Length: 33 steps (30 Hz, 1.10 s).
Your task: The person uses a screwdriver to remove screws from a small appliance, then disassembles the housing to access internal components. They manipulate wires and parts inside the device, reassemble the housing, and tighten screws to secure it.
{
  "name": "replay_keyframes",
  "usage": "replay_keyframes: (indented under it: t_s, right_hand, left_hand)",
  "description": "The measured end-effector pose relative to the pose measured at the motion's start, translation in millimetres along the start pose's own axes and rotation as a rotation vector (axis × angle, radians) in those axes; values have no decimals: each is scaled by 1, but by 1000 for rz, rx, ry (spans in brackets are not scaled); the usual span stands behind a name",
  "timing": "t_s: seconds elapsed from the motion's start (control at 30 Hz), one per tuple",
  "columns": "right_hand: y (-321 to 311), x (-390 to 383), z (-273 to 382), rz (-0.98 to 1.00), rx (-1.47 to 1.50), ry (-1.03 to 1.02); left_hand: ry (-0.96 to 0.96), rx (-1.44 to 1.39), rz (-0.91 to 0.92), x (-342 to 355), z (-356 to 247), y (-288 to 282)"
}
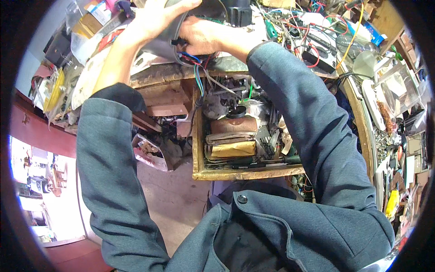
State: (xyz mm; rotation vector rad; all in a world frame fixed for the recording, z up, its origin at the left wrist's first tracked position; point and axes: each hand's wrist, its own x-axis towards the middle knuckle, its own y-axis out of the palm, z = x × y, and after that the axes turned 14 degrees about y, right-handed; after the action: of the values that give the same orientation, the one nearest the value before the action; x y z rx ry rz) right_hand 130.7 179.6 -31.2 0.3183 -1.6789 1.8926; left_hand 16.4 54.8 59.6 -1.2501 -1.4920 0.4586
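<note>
At the far edge of the view, a grey curved housing [164, 46] rests on the cluttered workbench. My left hand [153, 20] grips its left side, with the thumb reaching over the upper rim. My right hand [199, 37] is inside the housing's opening, its fingers curled; what they hold, if anything, is hidden. A green circuit board [218, 20] shows partly behind that hand. Blue, red and grey wires [197, 75] come out below the hand and hang over the bench's front edge. Beside the housing stands a black block-shaped part [239, 14].
An open wooden drawer [247, 174] juts toward me, filled with a brown case [233, 125], a yellow packet [233, 149] and tools. Tangled cables [301, 34] cover the bench at right. An open box [152, 154] sits lower left of the drawer.
</note>
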Motion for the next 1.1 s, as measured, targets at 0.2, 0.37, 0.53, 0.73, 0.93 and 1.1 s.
replay_keyframes:
  t_s: [0.2,0.37,0.53,0.73,0.93,1.1]
  right_hand:
    - [-3,9,-4,8,7,-71]
    - [9,9,-2,-50,12,-51]
    - [11,11,-9,-126,54,-122]
    - [0,3,4,-108,24,-68]
    - [3,6,-2,-47,27,28]
    - [8,14,-9,-175,94,-110]
  left_hand:
    - [-28,17,6,11,21,4]
    - [-10,32,41,9,20,2]
    - [15,-6,4,9,18,3]
    - [17,23,38,8,16,2]
    - [21,-1,23,9,19,4]
    - [41,13,25,11,25,5]
